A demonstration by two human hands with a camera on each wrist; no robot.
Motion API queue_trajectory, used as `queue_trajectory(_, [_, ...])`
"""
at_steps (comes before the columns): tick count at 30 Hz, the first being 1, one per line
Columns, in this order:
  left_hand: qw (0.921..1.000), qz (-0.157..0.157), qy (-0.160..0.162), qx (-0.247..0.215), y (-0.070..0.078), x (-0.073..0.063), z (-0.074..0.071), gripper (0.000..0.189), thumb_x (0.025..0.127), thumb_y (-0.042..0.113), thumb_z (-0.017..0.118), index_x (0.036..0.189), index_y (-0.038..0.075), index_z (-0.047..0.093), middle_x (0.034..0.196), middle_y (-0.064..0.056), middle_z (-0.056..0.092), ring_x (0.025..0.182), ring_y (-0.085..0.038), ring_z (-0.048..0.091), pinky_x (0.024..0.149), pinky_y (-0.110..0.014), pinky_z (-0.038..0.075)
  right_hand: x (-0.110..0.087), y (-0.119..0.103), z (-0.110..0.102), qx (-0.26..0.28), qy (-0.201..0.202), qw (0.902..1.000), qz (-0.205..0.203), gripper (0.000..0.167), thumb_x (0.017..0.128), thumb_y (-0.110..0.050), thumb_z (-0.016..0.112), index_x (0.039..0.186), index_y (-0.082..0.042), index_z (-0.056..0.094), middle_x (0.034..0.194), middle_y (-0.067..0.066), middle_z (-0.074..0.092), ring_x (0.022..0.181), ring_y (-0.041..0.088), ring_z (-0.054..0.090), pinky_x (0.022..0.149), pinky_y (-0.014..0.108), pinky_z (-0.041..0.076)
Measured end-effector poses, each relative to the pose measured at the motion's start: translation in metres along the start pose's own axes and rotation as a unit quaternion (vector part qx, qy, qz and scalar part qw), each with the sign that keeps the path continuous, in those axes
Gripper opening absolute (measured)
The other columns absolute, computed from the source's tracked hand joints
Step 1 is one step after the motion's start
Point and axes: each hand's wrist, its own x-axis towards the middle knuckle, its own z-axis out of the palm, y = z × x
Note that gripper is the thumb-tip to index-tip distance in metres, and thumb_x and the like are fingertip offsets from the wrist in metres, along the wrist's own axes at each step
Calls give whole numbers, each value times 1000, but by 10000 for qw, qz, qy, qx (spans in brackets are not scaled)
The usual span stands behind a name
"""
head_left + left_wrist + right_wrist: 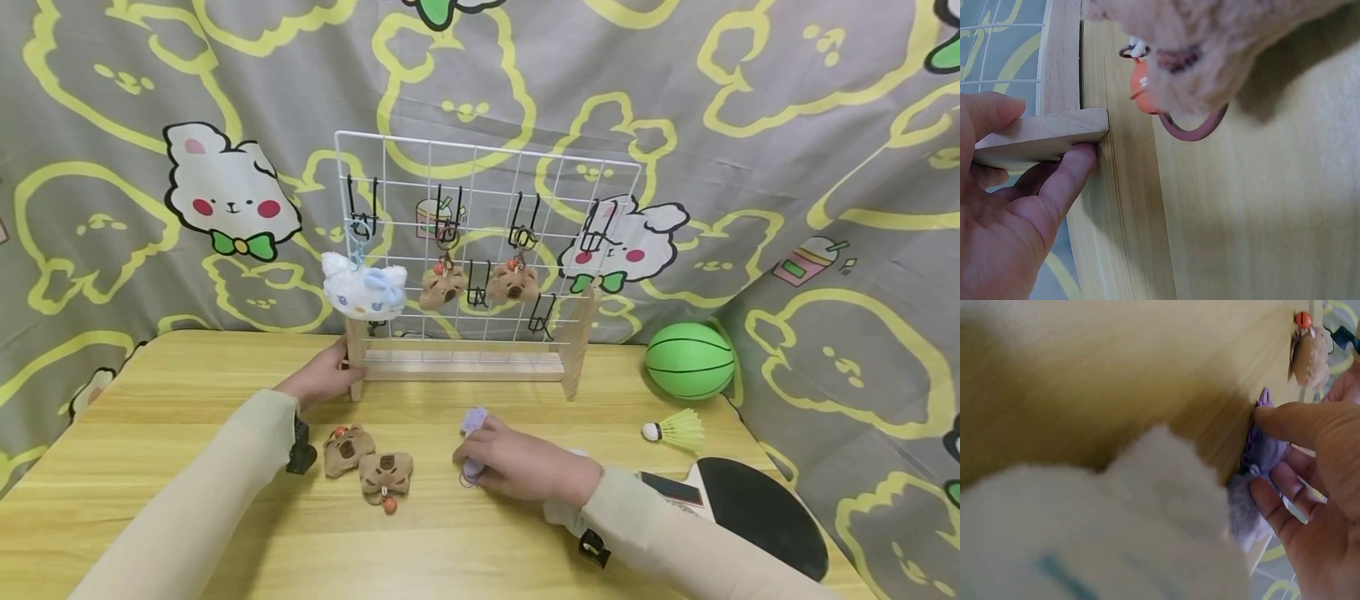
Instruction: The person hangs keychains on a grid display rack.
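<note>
Head view: left hand [324,377] holds the rack's wooden foot [356,357]. Right hand [517,462] pinches the purple plush toy [473,419] low in the middle on the surface [187,375]. Best pinch its ring firmly and keep the rack steady.

your left grip [1004,206] holds the wooden foot [1041,134] of the rack, thumb on top and a finger [1066,181] curled under its end, low against the pale worktop [1260,219]. beyond your thumb the upright wooden post [1060,56] rises with white wire grid [997,50] beside it. just past the foot's end a blurred brown plush [1210,44] fills the view above, with an orange bead [1141,87] and a dark pink ring [1194,128] below it.
</note>
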Motion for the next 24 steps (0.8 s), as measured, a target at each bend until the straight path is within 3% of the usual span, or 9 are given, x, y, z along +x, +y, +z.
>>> queue_trajectory(5, [10000, 9, 12, 28, 0, 0, 0, 82, 106, 9, 51, 165, -8, -3, 165, -40, 21, 147, -58, 36, 120, -67, 38, 1, -4, 3, -440, 90, 9990, -58, 25, 97, -12, 74, 122, -12, 72, 120, -1, 72, 118, 17, 60, 108, 28, 54])
queue_trajectory(11, [10000, 1, -12, 1, 0, 0, 0, 81, 106, 9, 50, 164, -8, -4, 165, -41, 21, 147, -58, 37, 119, -67, 39, 2, -8, 4, -497, -31, 9986, 150, 23, 98, -14, 73, 121, -13, 72, 118, -2, 71, 115, 14, 61, 105, 25, 55])
queue_trajectory(16, [10000, -4, -28, -26, 1, 1, 1, 81, 106, 9, 50, 165, -8, -4, 165, -41, 22, 146, -58, 38, 118, -66, 40, -1, -9, 2, -444, -10, 9989, 153, 15, 99, -16, 73, 114, -14, 72, 105, -3, 66, 96, 6, 55, 89, 16, 54])
queue_trajectory(24, [9999, -45, -55, -86, 2, -1, 0, 82, 106, 9, 49, 164, -8, -6, 165, -41, 19, 147, -58, 37, 119, -67, 40, -1, -11, 0, -392, -124, 9981, 450, 9, 98, -21, 74, 104, -16, 70, 97, -4, 63, 85, 3, 49, 74, 13, 49])
